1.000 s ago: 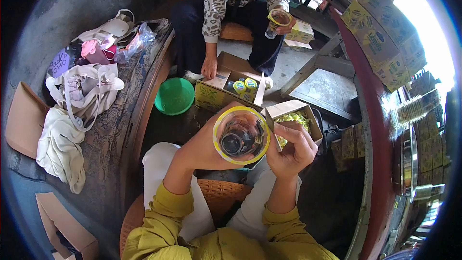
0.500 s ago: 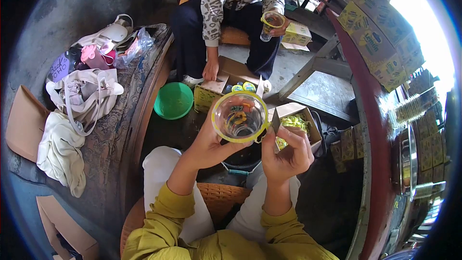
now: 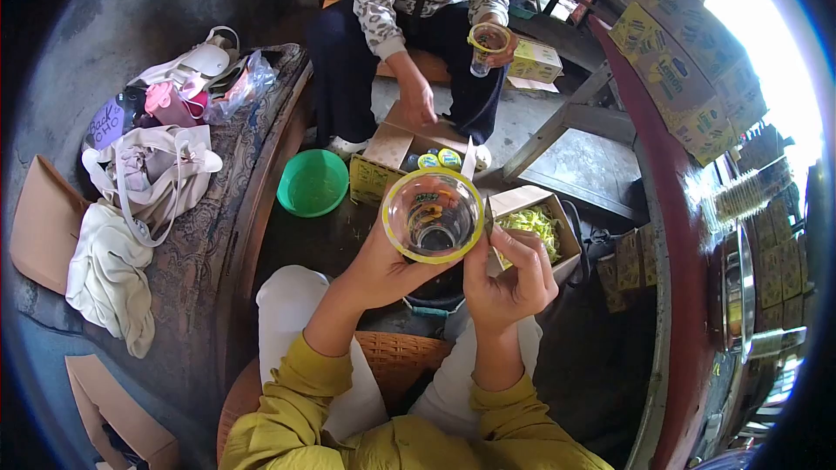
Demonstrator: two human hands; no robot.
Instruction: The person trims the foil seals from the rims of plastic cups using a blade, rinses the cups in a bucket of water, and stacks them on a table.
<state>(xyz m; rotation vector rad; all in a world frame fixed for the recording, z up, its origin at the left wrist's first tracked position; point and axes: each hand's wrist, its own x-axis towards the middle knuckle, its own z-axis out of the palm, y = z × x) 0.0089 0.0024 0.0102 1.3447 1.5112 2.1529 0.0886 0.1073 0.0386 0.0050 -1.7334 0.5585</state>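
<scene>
- Shifted up and right since half a second ago: co-worker's free hand, over the cardboard box beyond the cup.
- Gripping cup in left hand, mouth toward the viewer, long axis nearly along the line of sight.
- Pinching thin blade in right hand, at cup's right rim; contact unclear.
- Showing dark floor left of cup, near green basin.
- Made of see-through plastic, with round yellow rim.
</scene>
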